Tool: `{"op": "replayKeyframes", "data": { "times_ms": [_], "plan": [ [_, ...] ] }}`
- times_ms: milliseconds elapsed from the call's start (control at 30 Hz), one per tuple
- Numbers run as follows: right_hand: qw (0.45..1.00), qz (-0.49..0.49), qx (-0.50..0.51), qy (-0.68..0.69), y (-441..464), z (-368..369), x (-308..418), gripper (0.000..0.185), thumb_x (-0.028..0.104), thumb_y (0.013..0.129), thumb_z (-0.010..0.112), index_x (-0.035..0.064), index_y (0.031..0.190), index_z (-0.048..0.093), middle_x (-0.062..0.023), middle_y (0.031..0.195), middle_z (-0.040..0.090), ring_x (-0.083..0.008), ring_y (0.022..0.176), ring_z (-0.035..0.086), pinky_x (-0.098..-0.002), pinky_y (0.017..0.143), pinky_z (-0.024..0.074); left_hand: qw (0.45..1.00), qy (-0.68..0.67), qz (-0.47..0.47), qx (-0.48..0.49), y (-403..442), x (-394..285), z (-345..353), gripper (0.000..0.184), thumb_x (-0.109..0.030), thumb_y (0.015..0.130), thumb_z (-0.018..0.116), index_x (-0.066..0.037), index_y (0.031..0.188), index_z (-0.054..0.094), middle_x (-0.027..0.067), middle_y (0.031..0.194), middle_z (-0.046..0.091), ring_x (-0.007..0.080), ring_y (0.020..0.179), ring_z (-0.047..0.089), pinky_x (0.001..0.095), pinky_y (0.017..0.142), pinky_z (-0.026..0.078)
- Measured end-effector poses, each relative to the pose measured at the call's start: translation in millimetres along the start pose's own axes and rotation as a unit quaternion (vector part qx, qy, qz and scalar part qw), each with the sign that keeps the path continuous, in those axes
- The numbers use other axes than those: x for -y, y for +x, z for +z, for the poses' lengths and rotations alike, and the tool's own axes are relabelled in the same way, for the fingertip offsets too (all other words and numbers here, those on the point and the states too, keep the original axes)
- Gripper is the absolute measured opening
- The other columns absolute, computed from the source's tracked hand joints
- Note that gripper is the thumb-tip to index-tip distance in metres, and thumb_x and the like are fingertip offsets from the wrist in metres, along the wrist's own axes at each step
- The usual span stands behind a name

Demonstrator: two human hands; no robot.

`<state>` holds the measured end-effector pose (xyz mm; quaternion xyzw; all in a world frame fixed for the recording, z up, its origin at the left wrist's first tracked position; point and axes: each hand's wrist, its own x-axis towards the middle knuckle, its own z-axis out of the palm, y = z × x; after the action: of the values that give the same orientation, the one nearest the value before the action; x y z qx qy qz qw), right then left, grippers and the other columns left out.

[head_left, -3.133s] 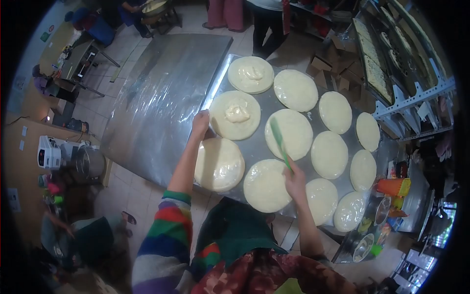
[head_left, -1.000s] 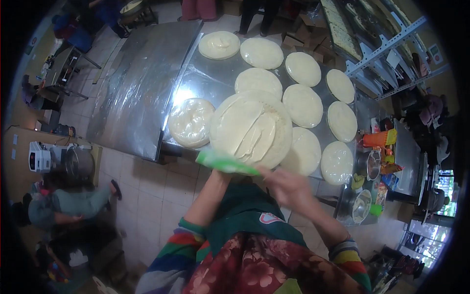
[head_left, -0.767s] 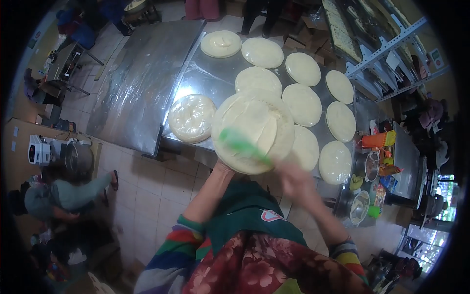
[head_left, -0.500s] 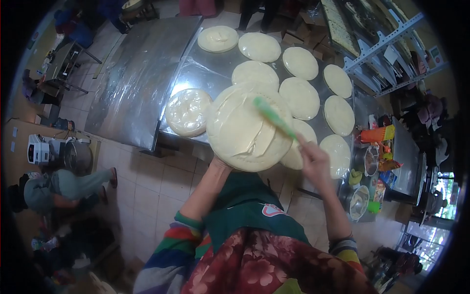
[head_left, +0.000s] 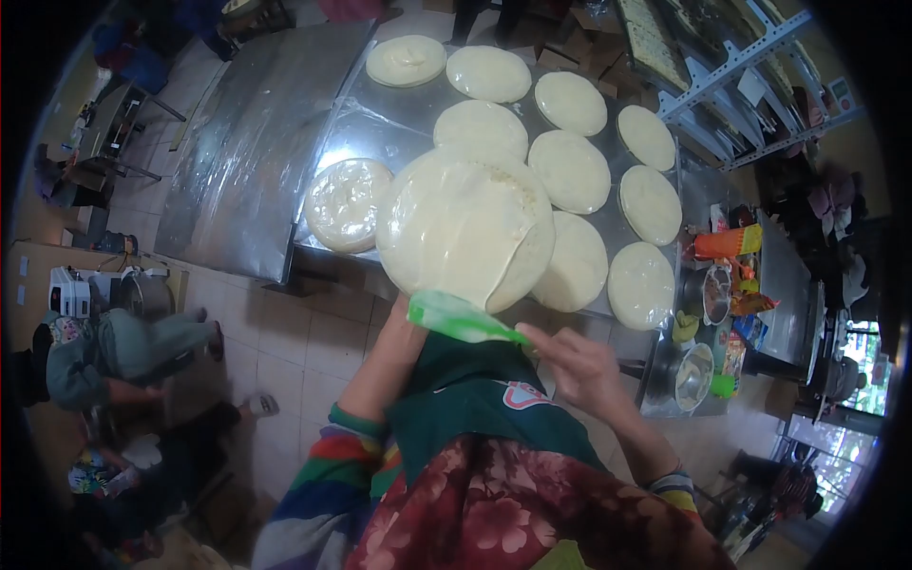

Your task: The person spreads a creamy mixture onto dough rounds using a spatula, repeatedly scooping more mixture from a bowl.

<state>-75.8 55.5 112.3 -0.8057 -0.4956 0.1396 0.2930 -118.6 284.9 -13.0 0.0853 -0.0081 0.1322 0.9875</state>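
Observation:
A pale, thick, flat round (head_left: pixel 456 223) with a glossy creamy coating is held up in front of me. My left hand (head_left: pixel 401 315) supports it from below; the fingers are hidden under it, and only the wrist side shows. In my right hand (head_left: pixel 573 366) is a green spatula (head_left: pixel 461 316), pinched by its handle end. The spatula's blade lies at the near edge of the round and has cream smeared on it. A ridge of cream runs down the right part of the coating, and a rougher patch shows near its upper right edge.
Several similar rounds, among them a glossy one (head_left: pixel 349 204) at left, lie on the metal table (head_left: pixel 380 123). Bowls (head_left: pixel 694 377) and packets (head_left: pixel 730 242) stand at right, a rack (head_left: pixel 736 81) behind them. A seated person (head_left: pixel 142 351) is at left.
The spatula has swept from the upper right of the round down to its near edge, with my right hand moving down and left. The round has shifted slightly left.

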Motion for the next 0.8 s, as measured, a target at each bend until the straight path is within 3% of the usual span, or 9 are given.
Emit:
{"op": "replayKeyframes", "data": {
  "times_ms": [67, 100, 233, 333, 400, 433, 567, 700, 800],
  "plan": [
    [0.994, 0.007, -0.085, 0.062, -2.0, 4.4, -37.5, 0.046, -0.005, 0.074, 0.057, 0.0099, 0.117, 0.059, -0.0085, 0.065, 0.049, -0.0195, 0.056, 0.053, -0.0290, 0.054, 0.0439, 1.000, -0.002, -0.002, -0.003, 2.9, 0.2, 5.1, 0.054, -0.037, 0.092, 0.043, -0.008, 0.135, 0.032, 0.0133, 0.136, 0.039, 0.0269, 0.121, 0.043, 0.0442, 0.100, 0.039],
    [0.989, 0.090, -0.105, 0.050, 4.1, -6.1, -42.3, 0.043, -0.004, 0.077, 0.056, 0.0097, 0.118, 0.059, -0.0098, 0.065, 0.048, -0.0190, 0.054, 0.049, -0.0277, 0.052, 0.0413, 1.000, -0.003, -0.002, -0.002, 4.5, 0.5, 9.0, 0.054, -0.037, 0.092, 0.043, -0.008, 0.136, 0.032, 0.0132, 0.136, 0.039, 0.0270, 0.121, 0.043, 0.0443, 0.100, 0.039],
    [0.990, 0.025, -0.140, 0.005, 2.8, 13.4, -43.6, 0.043, -0.003, 0.078, 0.056, 0.0112, 0.119, 0.058, -0.0104, 0.066, 0.049, -0.0209, 0.054, 0.051, -0.0298, 0.052, 0.0432, 1.000, -0.005, 0.001, -0.003, 8.6, 3.6, 17.8, 0.054, -0.038, 0.092, 0.043, -0.008, 0.136, 0.031, 0.0130, 0.137, 0.038, 0.0272, 0.122, 0.042, 0.0446, 0.100, 0.039],
    [0.999, -0.014, -0.039, 0.007, -13.2, 7.2, -16.3, 0.048, -0.004, 0.074, 0.057, 0.0110, 0.119, 0.058, -0.0085, 0.065, 0.050, -0.0188, 0.056, 0.054, -0.0296, 0.053, 0.0442, 1.000, -0.003, 0.013, 0.008, 7.6, 3.5, 10.5, 0.055, -0.038, 0.092, 0.043, -0.008, 0.136, 0.031, 0.0130, 0.137, 0.037, 0.0273, 0.122, 0.041, 0.0448, 0.100, 0.038],
    [0.991, 0.006, -0.126, 0.033, -10.6, 7.8, -43.9, 0.048, -0.005, 0.075, 0.057, 0.0112, 0.120, 0.058, -0.0090, 0.064, 0.049, -0.0175, 0.054, 0.052, -0.0287, 0.052, 0.0429, 1.000, -0.005, 0.014, 0.011, 7.3, 5.9, 8.2, 0.055, -0.039, 0.092, 0.043, -0.009, 0.136, 0.030, 0.0129, 0.137, 0.037, 0.0274, 0.122, 0.041, 0.0449, 0.100, 0.038],
    [0.985, 0.103, -0.128, 0.044, -3.0, -6.2, -45.0, 0.044, -0.005, 0.077, 0.055, 0.0089, 0.118, 0.058, -0.0091, 0.063, 0.049, -0.0164, 0.053, 0.049, -0.0274, 0.051, 0.0414, 1.000, -0.005, 0.014, 0.013, 7.9, 6.5, 8.3, 0.056, -0.039, 0.092, 0.043, -0.009, 0.136, 0.030, 0.0129, 0.138, 0.037, 0.0274, 0.123, 0.041, 0.0450, 0.100, 0.038],
    [0.984, 0.068, -0.159, 0.045, -7.8, 22.8, -55.1, 0.037, -0.005, 0.079, 0.055, 0.0060, 0.114, 0.061, -0.0080, 0.062, 0.049, -0.0149, 0.053, 0.046, -0.0258, 0.050, 0.0390, 1.000, 0.003, 0.016, 0.018, 9.0, 10.2, 5.4, 0.057, -0.040, 0.091, 0.043, -0.009, 0.137, 0.030, 0.0128, 0.138, 0.036, 0.0276, 0.123, 0.040, 0.0452, 0.101, 0.037],
    [0.962, 0.081, -0.130, 0.226, -11.9, 50.0, -9.7, 0.034, 0.001, 0.081, 0.058, 0.0030, 0.115, 0.059, -0.0043, 0.068, 0.055, -0.0120, 0.053, 0.047, -0.0261, 0.050, 0.0410, 0.999, 0.013, 0.023, 0.018, 4.7, 11.4, -2.8, 0.058, -0.041, 0.091, 0.043, -0.009, 0.137, 0.029, 0.0128, 0.139, 0.035, 0.0278, 0.124, 0.040, 0.0455, 0.101, 0.037],
    [0.860, 0.193, -0.154, 0.446, 13.4, 50.9, -18.3, 0.038, 0.006, 0.085, 0.058, 0.0005, 0.122, 0.053, 0.0022, 0.068, 0.054, -0.0057, 0.049, 0.041, -0.0220, 0.045, 0.0355, 0.999, 0.018, 0.025, 0.024, 3.0, 12.7, -4.6, 0.059, -0.042, 0.091, 0.043, -0.009, 0.137, 0.028, 0.0127, 0.139, 0.034, 0.0279, 0.124, 0.039, 0.0457, 0.101, 0.037]
  ]
}}
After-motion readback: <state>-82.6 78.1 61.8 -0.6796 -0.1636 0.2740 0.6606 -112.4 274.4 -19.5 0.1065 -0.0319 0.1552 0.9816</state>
